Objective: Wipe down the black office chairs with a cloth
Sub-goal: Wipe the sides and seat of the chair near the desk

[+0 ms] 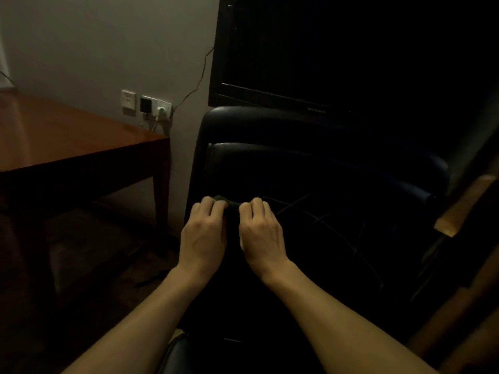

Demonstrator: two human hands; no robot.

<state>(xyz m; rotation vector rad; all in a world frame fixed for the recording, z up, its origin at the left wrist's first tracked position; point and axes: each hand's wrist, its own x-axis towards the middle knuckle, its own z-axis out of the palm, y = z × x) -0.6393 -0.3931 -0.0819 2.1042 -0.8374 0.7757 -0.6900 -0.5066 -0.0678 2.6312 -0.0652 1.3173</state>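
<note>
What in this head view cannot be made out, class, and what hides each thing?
- Cloth: mostly hidden by the left hand and right hand gripping it.
- Fingertips: curled under, out of sight.
- Chair seat: lost in darkness.
- Screen label: too small to read.
- Table: cut off by the left edge.

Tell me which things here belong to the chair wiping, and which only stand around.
For the job: the cloth, gripped by the left hand and the right hand; the black chair.

Standing around: the wooden table, the wall sockets, the dark screen.
</note>
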